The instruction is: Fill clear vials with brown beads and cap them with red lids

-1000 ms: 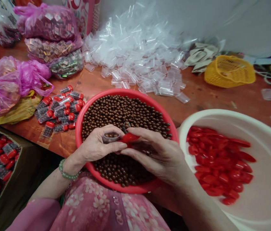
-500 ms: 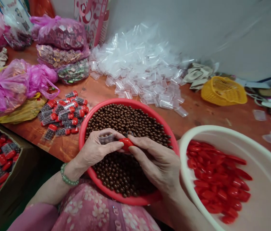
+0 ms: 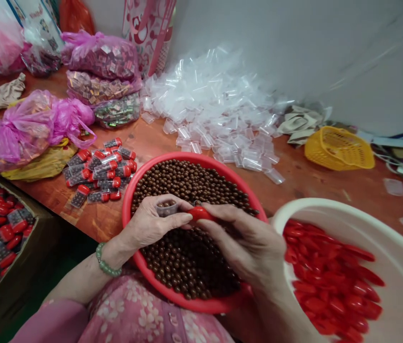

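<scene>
My left hand (image 3: pixel 147 226) is closed around a small clear plastic container (image 3: pixel 166 208) with brown balls visible at its mouth. Between the thumb and fingers of my right hand (image 3: pixel 253 238) is a glossy red cap (image 3: pixel 200 214), with a small dark loop showing just above it. The tip of my left thumb meets the cap's left end. Both hands hover over a red basin (image 3: pixel 127 202) full of shiny brown balls (image 3: pixel 187 278). Close to my right forearm, a white basin (image 3: pixel 397 238) holds many loose red caps (image 3: pixel 340 286).
Filled red-capped containers (image 3: pixel 105 171) lie heaped on the table (image 3: pixel 144 138), and more fill a cardboard box (image 3: pixel 42 238) at left. Clear empty containers (image 3: pixel 219 114) pile against the wall. Pink bags (image 3: pixel 105 55) stand at back left; a yellow basket (image 3: pixel 340 150) sits at right.
My right hand and the red cap have shifted slightly right, away from the left palm. The clear container has tipped so its balls show more. The whole view has shifted a little.
</scene>
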`<state>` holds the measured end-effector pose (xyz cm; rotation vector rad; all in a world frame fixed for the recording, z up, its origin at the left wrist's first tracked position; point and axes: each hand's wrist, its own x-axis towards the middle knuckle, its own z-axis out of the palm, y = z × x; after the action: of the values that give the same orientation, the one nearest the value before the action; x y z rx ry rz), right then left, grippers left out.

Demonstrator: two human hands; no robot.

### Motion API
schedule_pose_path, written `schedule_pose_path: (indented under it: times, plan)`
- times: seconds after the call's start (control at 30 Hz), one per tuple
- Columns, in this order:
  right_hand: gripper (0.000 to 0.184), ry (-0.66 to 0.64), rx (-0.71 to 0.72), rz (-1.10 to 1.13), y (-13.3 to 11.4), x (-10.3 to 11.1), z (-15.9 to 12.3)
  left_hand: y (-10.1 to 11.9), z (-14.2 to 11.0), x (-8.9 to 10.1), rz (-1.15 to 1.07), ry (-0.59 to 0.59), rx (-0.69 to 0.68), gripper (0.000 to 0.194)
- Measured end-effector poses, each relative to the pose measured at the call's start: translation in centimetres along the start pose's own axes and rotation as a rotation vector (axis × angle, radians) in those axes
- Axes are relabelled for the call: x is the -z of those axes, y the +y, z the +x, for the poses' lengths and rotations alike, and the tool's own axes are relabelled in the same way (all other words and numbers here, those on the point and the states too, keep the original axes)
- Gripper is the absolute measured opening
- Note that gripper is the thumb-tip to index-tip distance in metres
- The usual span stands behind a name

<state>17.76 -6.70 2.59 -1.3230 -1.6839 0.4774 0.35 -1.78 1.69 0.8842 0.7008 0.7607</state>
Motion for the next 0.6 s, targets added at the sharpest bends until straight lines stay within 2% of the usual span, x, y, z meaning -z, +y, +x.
schedule_pose_path:
  times: [0.07, 0.13, 0.2, 0.33, 0.47, 0.6]
  plan:
    - [0.020, 0.098, -0.119, 0.121, -0.2, 0.5, 0.7, -0.1, 0.1, -0.2, 0.029, -0.016, 0.022, 0.028]
    - [0.021, 0.125, -0.140, 0.242, -0.7, 0.4, 1.5, -0.1, 0.1, -0.4, 0.095, -0.050, 0.010, 0.024]
    - [0.022, 0.041, -0.085, 0.317, -1.2, 0.0, 2.1, -0.2, 0.1, -0.5, 0.154, -0.093, -0.037, 0.027]
    - [0.024, -0.116, -0.004, 0.306, -1.4, -1.1, 2.5, -0.5, 0.1, -0.2, 0.204, -0.138, -0.082, 0.038]
    - [0.021, -0.158, 0.040, 0.263, -0.8, -1.3, 2.3, -0.9, 0.1, -0.1, 0.213, -0.167, -0.049, 0.036]
    - [0.018, -0.181, 0.093, 0.171, -0.7, -1.0, 2.2, -1.0, 0.1, 0.1, 0.219, -0.182, 0.041, 0.035]
